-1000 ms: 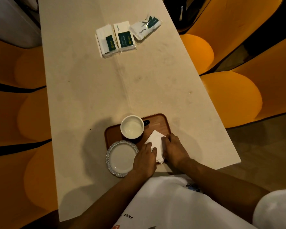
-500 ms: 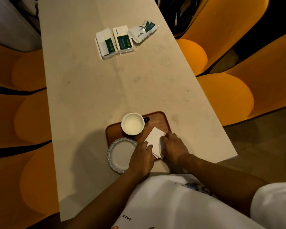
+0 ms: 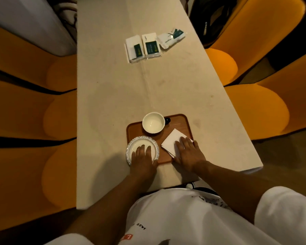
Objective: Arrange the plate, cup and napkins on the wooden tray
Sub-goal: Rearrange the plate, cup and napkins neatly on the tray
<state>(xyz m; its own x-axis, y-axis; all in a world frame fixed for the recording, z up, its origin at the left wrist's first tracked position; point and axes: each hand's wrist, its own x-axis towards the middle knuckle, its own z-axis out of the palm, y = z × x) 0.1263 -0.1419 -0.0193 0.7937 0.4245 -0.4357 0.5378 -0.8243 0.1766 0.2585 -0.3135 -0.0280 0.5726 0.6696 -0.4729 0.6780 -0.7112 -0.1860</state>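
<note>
The rounded-corner wooden tray (image 3: 181,124) sits on the near part of the long pale table (image 3: 113,96), right in front of me, and everything I am arranging lies on it. The small white round plate with a patterned grey rim (image 3: 138,141) is at the tray's near left corner, its left edge hanging out past the tray rim over the table. My left hand (image 3: 143,160) lies flat on that plate, fingers stretched forward across its middle, thumb at its right rim, pressing rather than gripping. The white round cup with a dark handle (image 3: 153,122) stands at the tray's far edge, just beyond the plate and clear of both hands. The folded white paper napkin (image 3: 171,139) lies turned like a diamond on the right half of the tray. My right hand (image 3: 188,152) rests palm-down on its near right part, fingers spread and relaxed, closed around nothing. Well apart, farther up the table, lie three white tissue packets with green labels (image 3: 151,45). Orange cushioned seats (image 3: 254,110) flank the table on both sides.
</note>
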